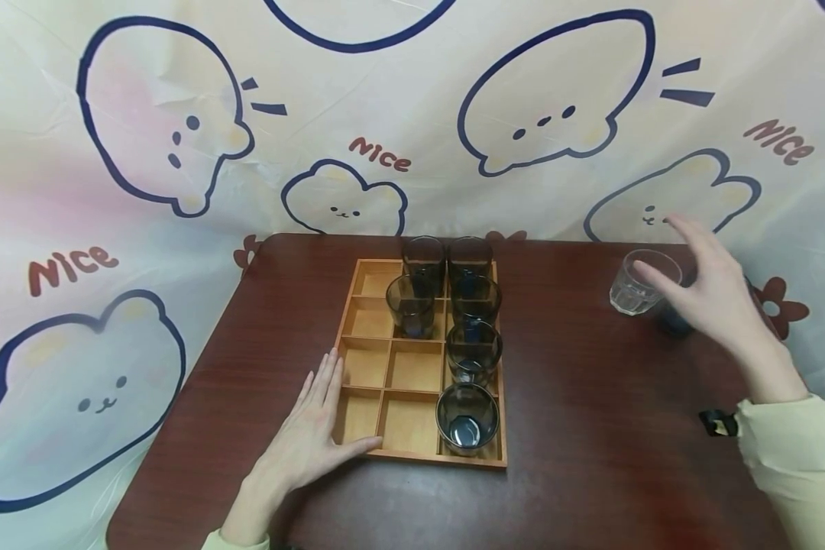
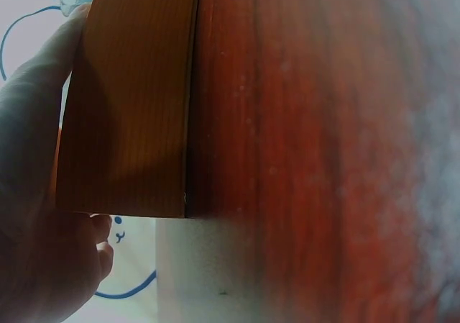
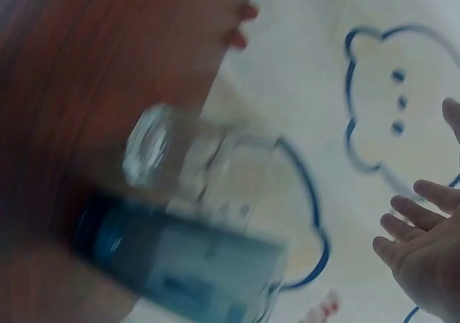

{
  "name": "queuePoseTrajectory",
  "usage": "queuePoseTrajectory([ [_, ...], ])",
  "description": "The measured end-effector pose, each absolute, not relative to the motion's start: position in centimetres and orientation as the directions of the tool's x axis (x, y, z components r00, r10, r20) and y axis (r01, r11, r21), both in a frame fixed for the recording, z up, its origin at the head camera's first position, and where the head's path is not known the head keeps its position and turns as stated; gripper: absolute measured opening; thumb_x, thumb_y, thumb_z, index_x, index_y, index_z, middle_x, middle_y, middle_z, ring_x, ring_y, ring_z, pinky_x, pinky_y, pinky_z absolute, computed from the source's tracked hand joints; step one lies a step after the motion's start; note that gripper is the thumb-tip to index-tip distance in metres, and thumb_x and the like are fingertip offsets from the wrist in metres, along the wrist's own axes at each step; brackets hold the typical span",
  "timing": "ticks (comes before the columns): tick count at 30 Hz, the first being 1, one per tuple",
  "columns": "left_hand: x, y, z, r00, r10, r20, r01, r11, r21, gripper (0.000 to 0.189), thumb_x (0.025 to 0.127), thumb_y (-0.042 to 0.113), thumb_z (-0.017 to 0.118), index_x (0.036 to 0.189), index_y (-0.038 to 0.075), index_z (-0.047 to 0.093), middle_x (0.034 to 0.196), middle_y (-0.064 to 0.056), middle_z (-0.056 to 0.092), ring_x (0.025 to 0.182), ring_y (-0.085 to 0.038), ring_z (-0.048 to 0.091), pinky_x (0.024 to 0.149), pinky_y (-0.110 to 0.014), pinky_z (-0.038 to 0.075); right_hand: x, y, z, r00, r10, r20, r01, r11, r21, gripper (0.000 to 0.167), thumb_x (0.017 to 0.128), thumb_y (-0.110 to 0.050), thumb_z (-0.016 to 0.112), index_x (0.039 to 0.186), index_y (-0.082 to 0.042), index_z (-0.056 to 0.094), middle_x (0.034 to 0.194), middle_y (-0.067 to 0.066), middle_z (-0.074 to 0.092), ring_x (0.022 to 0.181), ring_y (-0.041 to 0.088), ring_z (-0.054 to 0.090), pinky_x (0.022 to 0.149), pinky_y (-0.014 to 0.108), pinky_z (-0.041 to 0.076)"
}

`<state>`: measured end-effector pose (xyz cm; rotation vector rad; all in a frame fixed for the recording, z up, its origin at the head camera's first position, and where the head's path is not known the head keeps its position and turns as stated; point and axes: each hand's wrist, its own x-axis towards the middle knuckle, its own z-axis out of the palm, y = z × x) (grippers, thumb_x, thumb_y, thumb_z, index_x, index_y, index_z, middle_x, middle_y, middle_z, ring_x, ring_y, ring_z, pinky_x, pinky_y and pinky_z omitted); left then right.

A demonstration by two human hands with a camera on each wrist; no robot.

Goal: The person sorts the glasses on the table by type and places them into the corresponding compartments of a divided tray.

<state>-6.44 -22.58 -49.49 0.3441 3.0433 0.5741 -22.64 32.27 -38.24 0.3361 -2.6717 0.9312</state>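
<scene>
A wooden tray (image 1: pixel 415 367) divided into compartments lies on the table, with several dark glass tumblers (image 1: pixel 467 418) standing upright in its middle and right columns. My left hand (image 1: pixel 309 435) rests at the tray's near left corner, fingers straight along the left side and thumb on the near edge. In the left wrist view the tray's side wall (image 2: pixel 136 107) is close by. At the far right, my right hand (image 1: pixel 715 290) is spread beside a clear glass tumbler (image 1: pixel 635 290). A dark bluish tumbler (image 3: pixel 187 258) stands next to the clear one, mostly hidden behind that hand in the head view.
The dark red-brown table (image 1: pixel 577 428) extends on both sides of the tray. Behind it hangs a pale curtain (image 1: pixel 426 107) printed with cartoon bears. A small black object (image 1: pixel 718 422) shows at the right sleeve's cuff.
</scene>
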Motion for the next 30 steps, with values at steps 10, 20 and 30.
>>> queuePoseTrajectory([
  [10,-6.4,-22.6,-49.6,-0.975,0.22,0.018,0.212,0.91,0.356,0.14,0.083,0.082,0.077,0.176,0.003,0.011,0.187,-0.015,0.006,0.175,-0.034,0.012,0.139,-0.065,0.023,-24.0,39.3,-40.2,-0.983,0.045,0.178,-0.059,0.843,-0.535,0.104,0.104,-0.049,0.068,0.178,-0.01,0.005,0.183,0.029,0.008,0.167,0.058,0.012,0.131,0.083,0.015],
  [20,-6.4,-22.6,-49.5,-0.976,0.217,0.022,0.21,0.909,0.361,0.139,0.083,0.08,0.079,0.176,0.001,0.013,0.187,-0.015,0.006,0.174,-0.035,0.014,0.139,-0.064,0.022,-24.7,43.2,-43.1,-0.993,0.076,0.087,0.015,0.83,-0.558,0.115,0.103,-0.049,0.069,0.176,-0.009,-0.01,0.182,0.031,-0.004,0.167,0.06,0.003,0.129,0.085,0.01],
  [30,-6.4,-22.6,-49.5,-0.976,0.217,0.026,0.211,0.908,0.361,0.138,0.082,0.08,0.079,0.176,0.001,0.015,0.187,-0.015,0.006,0.174,-0.036,0.015,0.139,-0.063,0.023,-24.8,43.4,-44.8,-0.999,-0.019,0.032,-0.036,0.723,-0.69,0.129,0.1,-0.022,0.08,0.173,-0.021,-0.026,0.18,0.036,-0.009,0.166,0.063,-0.006,0.126,0.09,0.003],
])
